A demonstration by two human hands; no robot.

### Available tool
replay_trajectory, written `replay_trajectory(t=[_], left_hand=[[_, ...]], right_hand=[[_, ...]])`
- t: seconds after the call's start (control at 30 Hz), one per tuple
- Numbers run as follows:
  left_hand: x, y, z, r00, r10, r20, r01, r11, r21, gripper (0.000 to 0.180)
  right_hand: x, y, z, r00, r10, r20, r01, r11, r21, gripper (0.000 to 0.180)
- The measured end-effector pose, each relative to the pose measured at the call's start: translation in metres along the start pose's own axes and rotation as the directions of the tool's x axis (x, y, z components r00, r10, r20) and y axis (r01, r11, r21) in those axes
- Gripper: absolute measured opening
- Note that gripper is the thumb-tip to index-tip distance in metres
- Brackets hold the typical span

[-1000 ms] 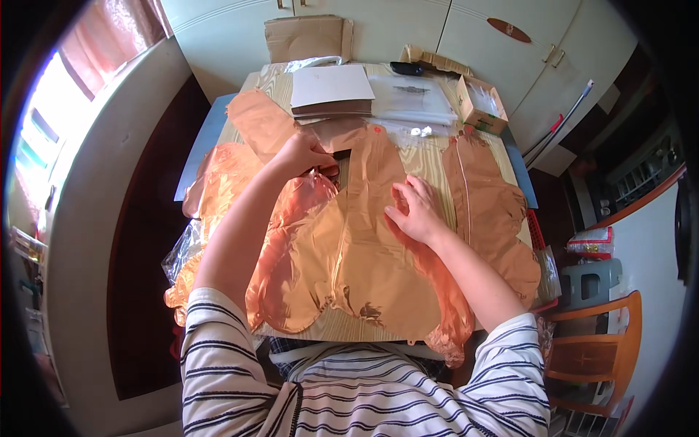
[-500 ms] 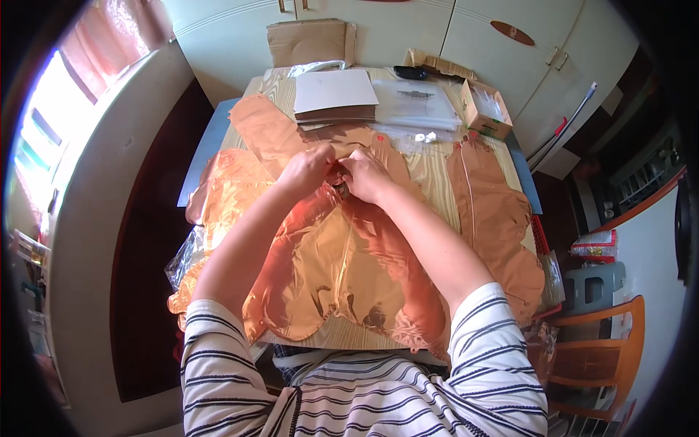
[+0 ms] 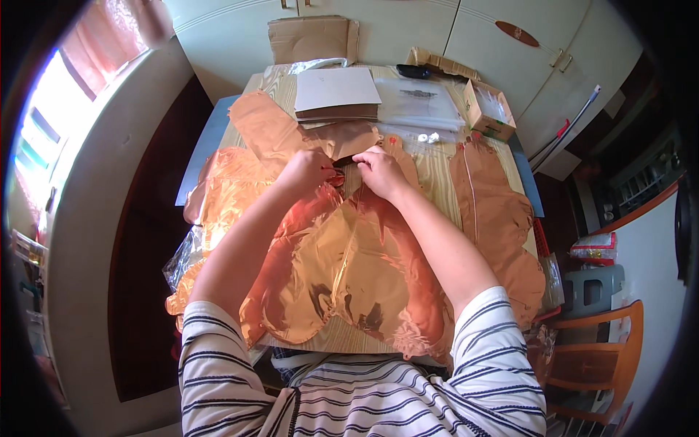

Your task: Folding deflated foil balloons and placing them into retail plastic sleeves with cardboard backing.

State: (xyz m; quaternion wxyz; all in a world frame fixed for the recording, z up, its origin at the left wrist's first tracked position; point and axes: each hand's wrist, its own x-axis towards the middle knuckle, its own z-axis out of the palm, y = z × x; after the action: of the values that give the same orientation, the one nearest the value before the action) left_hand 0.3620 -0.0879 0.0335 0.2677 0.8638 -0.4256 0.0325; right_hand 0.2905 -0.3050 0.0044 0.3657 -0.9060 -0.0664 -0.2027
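Note:
A shiny copper-coloured foil balloon (image 3: 375,280), flat and wrinkled with a seam down its middle, spreads in front of me. At its far, narrow end my left hand (image 3: 309,171) is closed, pinching a bunched reddish bit of the foil. A small gap to the right, my right hand (image 3: 382,175) is also closed, thumb and fingers pressed together. What lies in that pinch is too small to make out. Dull copper foil (image 3: 266,124) extends beyond my left hand, and a crumpled shiny foil piece (image 3: 229,186) lies left of my left forearm.
Another flat copper foil balloon (image 3: 491,207) lies at the table's right. At the back are a white-topped stack (image 3: 338,91), clear plastic sleeves (image 3: 419,105), small white pieces (image 3: 428,138), an open box (image 3: 489,109) and cardboard (image 3: 313,41). A wooden chair (image 3: 593,357) stands right.
My hands were close together at the balloon's narrow end. Now they have parted, the right hand shifted slightly right and the left slightly left, leaving a gap between the fingers.

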Motion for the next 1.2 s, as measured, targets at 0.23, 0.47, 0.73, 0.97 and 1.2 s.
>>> replay_trajectory(t=[0.23,0.47,0.73,0.97,1.2], left_hand=[[0.02,0.007,-0.031,0.922,-0.362,0.137,0.386,0.861,-0.332,0.033],[0.007,-0.014,-0.018,0.972,-0.225,-0.075,0.18,0.907,-0.382,0.069],[0.001,-0.014,-0.005,0.98,-0.15,-0.129,0.177,0.957,0.228,0.03],[0.015,-0.026,-0.04,0.951,-0.218,-0.219,0.24,0.967,0.083,0.025],[0.027,-0.028,-0.048,0.949,-0.128,-0.287,0.163,0.981,0.101,0.022]], right_hand=[[-0.008,-0.016,-0.002,0.979,-0.198,-0.053,0.197,0.98,-0.024,0.015],[-0.01,-0.039,0.015,0.975,-0.205,0.088,0.222,0.931,-0.291,0.015],[0.004,-0.048,0.02,0.988,-0.142,-0.053,0.108,0.905,-0.41,0.033],[0.011,-0.056,-0.002,0.956,0.278,0.09,-0.15,0.732,-0.665,0.053],[0.02,-0.049,0.027,0.991,-0.125,0.043,0.13,0.875,-0.466,0.056]])
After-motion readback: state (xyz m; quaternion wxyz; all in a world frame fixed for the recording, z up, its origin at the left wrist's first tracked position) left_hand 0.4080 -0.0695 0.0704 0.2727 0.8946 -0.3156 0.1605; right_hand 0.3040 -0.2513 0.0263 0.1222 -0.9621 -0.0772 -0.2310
